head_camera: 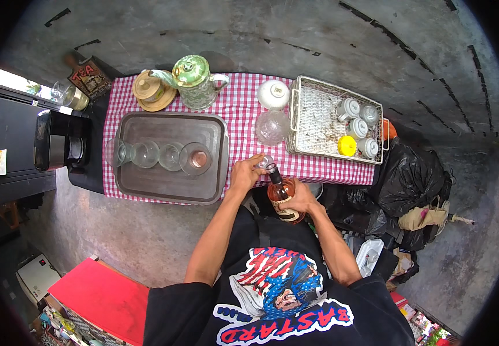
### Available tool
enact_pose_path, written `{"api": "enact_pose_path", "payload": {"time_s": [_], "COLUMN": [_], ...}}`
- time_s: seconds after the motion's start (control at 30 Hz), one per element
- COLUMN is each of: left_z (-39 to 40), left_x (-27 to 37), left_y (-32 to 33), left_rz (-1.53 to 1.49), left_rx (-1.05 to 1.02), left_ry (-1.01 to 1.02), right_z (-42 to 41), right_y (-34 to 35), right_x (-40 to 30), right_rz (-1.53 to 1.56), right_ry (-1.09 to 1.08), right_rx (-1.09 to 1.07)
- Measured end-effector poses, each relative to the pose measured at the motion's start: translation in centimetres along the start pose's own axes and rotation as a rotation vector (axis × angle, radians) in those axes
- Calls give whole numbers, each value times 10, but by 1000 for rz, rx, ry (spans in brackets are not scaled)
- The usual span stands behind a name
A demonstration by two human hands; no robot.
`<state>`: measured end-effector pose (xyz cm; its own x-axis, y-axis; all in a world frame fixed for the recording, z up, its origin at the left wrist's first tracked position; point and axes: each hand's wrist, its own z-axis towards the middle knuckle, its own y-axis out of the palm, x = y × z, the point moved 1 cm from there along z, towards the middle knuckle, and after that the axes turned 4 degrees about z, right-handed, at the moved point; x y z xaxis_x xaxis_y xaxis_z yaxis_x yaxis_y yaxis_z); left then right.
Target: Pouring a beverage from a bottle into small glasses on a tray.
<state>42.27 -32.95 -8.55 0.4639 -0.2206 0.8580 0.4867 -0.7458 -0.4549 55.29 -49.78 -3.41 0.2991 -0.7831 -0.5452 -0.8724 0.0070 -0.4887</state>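
My right hand [303, 200] is wrapped around the body of a labelled glass bottle [287, 190] with amber-pink liquid and a dark neck band. The bottle's neck tilts toward a small clear glass cup [265, 161], which the fingers of my left hand [246, 172] hold at the table's front edge. Mouth and cup lie close together; whether they touch, I cannot tell. To the left, a brown serving tray [171, 186] bears a row of several clear drinking glasses [145, 154]. The rightmost glass [195, 159] shows a little pinkish liquid at its bottom.
A green-marbled enamel pot [195, 86] and a lidded wooden container [149, 86] stand behind the tray. An upturned white bowl [273, 94] and a glass bowl [272, 127] sit beside a wicker basket [314, 116] of upturned cups. Black garbage bags [411, 177] fill the right side.
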Motion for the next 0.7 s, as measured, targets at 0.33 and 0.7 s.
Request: {"api": "enact_pose_path", "payload": {"time_s": [0.33, 0.7], "left_z": [0, 1], "left_x": [1, 0], "left_y": [-2, -1], "left_rz": [-29, -32], "left_rx": [-31, -36], "left_ry": [-62, -61], "right_z": [1, 1], "right_y": [-1, -1], "right_x": [1, 1], "right_rz": [11, 15], "right_ry": [18, 6], "right_rx": [-23, -25]}}
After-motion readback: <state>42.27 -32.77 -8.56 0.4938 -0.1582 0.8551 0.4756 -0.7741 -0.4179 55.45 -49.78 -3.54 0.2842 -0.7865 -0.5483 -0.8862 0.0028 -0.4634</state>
